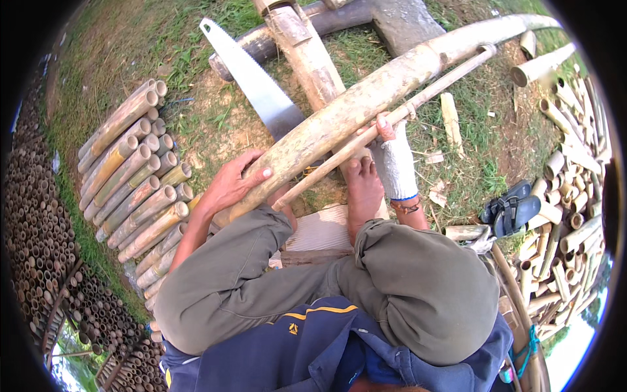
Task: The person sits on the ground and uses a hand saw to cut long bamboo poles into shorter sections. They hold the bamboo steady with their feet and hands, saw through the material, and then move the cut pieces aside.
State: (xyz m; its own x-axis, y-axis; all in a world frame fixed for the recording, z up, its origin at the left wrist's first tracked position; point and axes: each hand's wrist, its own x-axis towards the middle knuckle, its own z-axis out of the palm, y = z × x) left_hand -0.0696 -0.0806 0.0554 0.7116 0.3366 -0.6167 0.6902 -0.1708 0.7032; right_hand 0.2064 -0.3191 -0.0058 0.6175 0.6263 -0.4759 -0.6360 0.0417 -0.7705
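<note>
A thick, pale bamboo pole [353, 114] runs slantwise across the view, from beside my left knee to the far right. My bare left hand [236, 183] is wrapped round its near end, the thumb lying on top. Just to the right, a thin stick [333, 163] lies nearly parallel with the pole. My right hand [394, 157], in a white knitted glove with bare fingertips, grips that stick. Under the pole's middle rests a hand saw [255, 85], its toothed blade pointing away; the pole hides its handle. My bare right foot [364, 196] is beside the stick.
Cut bamboo lengths [140, 196] are stacked at left, beyond them a large bamboo pile [39, 242]. A notched wooden beam [307, 59] and dark log [255, 49] lie ahead. Black sandals [511, 208] and scattered bamboo pieces [568, 242] are at right.
</note>
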